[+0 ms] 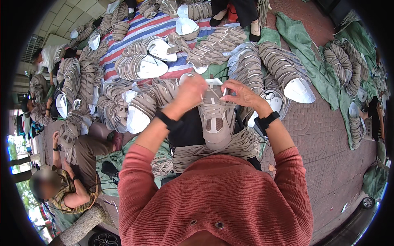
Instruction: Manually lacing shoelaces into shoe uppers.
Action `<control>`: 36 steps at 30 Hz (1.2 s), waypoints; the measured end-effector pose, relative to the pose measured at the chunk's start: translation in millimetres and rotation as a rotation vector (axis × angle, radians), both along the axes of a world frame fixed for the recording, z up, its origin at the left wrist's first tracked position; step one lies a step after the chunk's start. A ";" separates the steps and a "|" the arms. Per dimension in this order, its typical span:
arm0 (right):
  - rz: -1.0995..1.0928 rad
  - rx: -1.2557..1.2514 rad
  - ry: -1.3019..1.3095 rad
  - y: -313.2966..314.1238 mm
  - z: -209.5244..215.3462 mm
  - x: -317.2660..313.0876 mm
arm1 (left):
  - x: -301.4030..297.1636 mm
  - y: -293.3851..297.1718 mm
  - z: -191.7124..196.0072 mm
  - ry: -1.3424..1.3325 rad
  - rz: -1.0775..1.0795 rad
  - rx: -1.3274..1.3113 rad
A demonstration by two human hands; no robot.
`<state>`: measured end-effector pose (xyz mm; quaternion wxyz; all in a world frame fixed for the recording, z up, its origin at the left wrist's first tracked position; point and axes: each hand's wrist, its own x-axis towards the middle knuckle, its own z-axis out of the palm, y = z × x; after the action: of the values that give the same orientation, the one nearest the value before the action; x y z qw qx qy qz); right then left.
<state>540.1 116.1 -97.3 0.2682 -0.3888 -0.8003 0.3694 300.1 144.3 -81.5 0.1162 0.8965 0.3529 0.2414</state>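
Note:
A beige-grey shoe upper (216, 125) lies on my lap with its toe toward me, laces crossed over its front. My right hand (243, 94) is at the right of its collar end, thumb and fingers pinched on a shoelace (215, 93) stretched across the top. On the other side my left hand (189, 93) is raised beside the upper, smeared by motion; its fingers cannot be made out clearly. Under the shoe a thick bundle of beige laces (191, 158) lies across my lap. Both wrists wear black bands.
Rows of stacked shoe uppers (246, 67) with white linings lie ahead on a striped sheet (141, 25) and green cloth (293, 39). A seated person (78, 180) works at my left; another person's legs (242, 16) stand at the far side. Brick paving (303, 131) spreads to my right.

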 end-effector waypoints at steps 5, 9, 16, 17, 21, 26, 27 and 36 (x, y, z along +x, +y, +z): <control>-0.046 -0.030 -0.057 -7.9 6.6 3.5 | -183.7 71.6 59.4 -0.068 0.662 0.429; -0.019 0.015 -0.119 -7.3 10.3 -6.1 | -359.7 60.4 128.0 -0.076 1.006 0.777; -0.013 0.162 -0.190 -7.0 14.8 -8.2 | -395.9 38.3 170.0 -0.427 1.044 0.618; -0.023 0.188 -0.185 -6.3 14.6 -9.1 | -388.5 34.6 155.5 -0.677 0.899 0.413; -0.019 0.329 -0.167 -9.8 31.6 -14.3 | -331.6 31.1 112.4 -1.027 0.848 0.087; 0.137 0.338 -0.309 -6.6 47.2 -23.9 | -272.0 26.8 93.9 -1.349 0.874 -0.247; 0.162 0.349 -0.342 -4.5 46.3 -25.5 | -266.3 28.0 92.4 -1.423 0.860 -0.341; 0.543 -0.340 -0.297 13.4 55.7 -33.6 | -210.6 36.0 106.4 -1.727 0.627 -0.733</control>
<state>506.5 129.5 -41.6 -0.0278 -0.2506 -0.8317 0.4946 89.5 180.3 25.0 0.5350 0.1871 0.4215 0.7079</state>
